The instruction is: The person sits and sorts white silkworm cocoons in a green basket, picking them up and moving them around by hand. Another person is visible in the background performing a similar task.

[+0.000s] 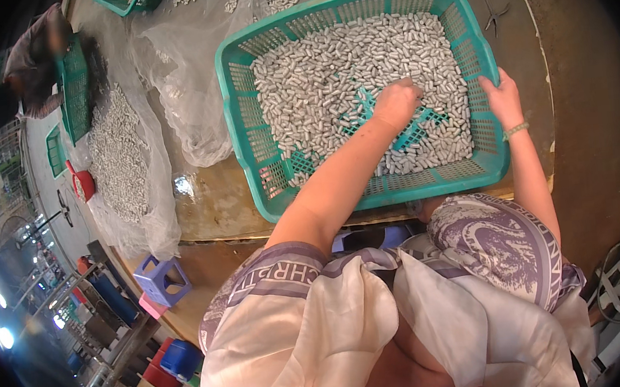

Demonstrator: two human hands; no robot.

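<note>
1 co-worker (37, 62) is seen bent over at the far left, and a green crate (74, 89) is tilted up on its side just in front of that person. Next along, a heap of silvery pieces (119, 166) is spread on clear plastic, with a red scoop (82, 180) set at its left edge. Below, a blue-purple stool (159, 280) is parked beside the table (215, 209). On to the centre, where a big green basket (406, 191) is placed at the table's near edge, its bottom covered in small silver cylinders (308, 83). Into these the left hand (397, 105) is lowered, fingers curled and bunched together; whether any cylinder is pinched cannot be told. Around that hand, patches of the basket's mesh floor are laid bare. Over at the right, the basket's rim is clamped by the right hand (505, 99), and a beaded bracelet (516, 130) is worn on that wrist. Farther up, 1 dark, thin-legged object (495, 11) is left lying on the tabletop.
</note>
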